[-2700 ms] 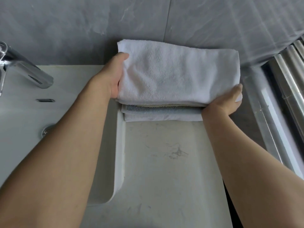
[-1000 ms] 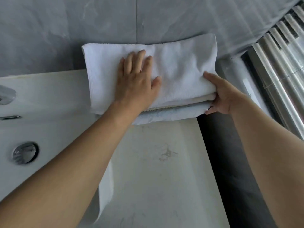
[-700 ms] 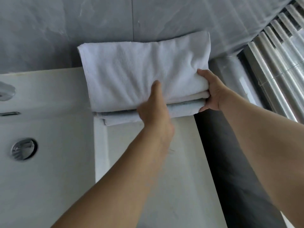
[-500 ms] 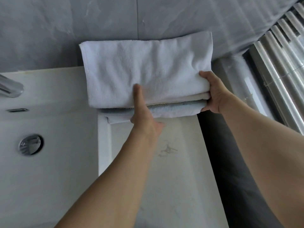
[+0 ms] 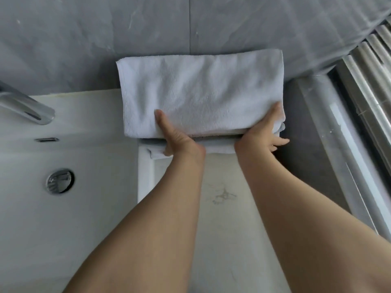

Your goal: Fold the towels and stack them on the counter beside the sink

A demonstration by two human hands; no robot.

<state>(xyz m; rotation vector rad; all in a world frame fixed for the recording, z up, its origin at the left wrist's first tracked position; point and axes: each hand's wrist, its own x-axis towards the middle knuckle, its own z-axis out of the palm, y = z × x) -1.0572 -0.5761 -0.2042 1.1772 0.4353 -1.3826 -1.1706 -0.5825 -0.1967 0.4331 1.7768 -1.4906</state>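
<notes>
Both hands grip towel stack (image 5: 201, 92) front edge on counter (image 5: 222, 208): left hand (image 5: 177, 140) thumb on top, right hand (image 5: 261, 132) pinching corner.

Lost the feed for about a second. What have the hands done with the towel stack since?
The left hand came off the top of the white towel, where it lay flat, and now grips the stack's near edge, thumb on top. The right hand slid from the right end round to the near right corner. The stack itself stays against the wall on the counter, beside the sink.
</notes>
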